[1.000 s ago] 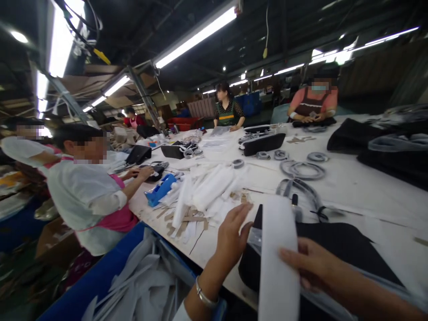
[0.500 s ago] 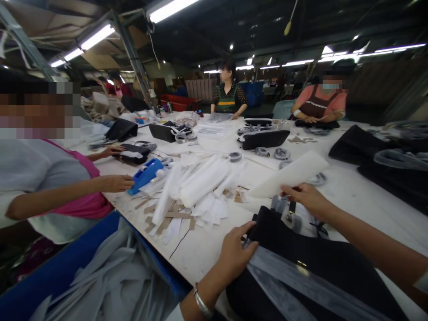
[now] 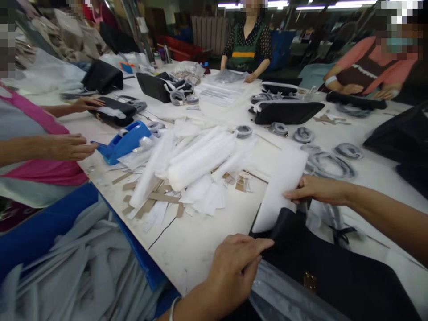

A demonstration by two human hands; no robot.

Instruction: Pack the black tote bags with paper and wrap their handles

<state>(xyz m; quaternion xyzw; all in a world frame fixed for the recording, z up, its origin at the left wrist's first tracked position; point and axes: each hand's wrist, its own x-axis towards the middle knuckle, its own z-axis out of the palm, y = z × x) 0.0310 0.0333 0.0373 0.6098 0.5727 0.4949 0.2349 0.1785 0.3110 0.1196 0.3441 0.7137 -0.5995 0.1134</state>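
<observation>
A black handbag (image 3: 351,267) with a gold clasp (image 3: 309,281) lies in front of me at the lower right. My left hand (image 3: 234,267) pinches the near left edge of its flap between finger and thumb. Between the thumb and fingers of my right hand (image 3: 323,189) is a white foam sheet (image 3: 282,178), upright and leaning. The sheet's lower end meets the bag at the left end of the flap; part of it is hidden behind the black material. Clear plastic film (image 3: 284,290) covers the bag's near side.
White foam rolls (image 3: 200,160) and paper scraps (image 3: 157,200) cover the table's middle. A blue tape dispenser (image 3: 130,140) stands beside a co-worker's hand (image 3: 72,147). A blue bin (image 3: 60,227) of grey strips sits below the table edge. Wrapped straps (image 3: 331,162) and black bags (image 3: 289,111) lie farther back.
My right hand has swung the foam sheet from nearly flat to steep, bringing its lower end down to the bag. My left hand stays at the flap's edge. The view has tilted downward.
</observation>
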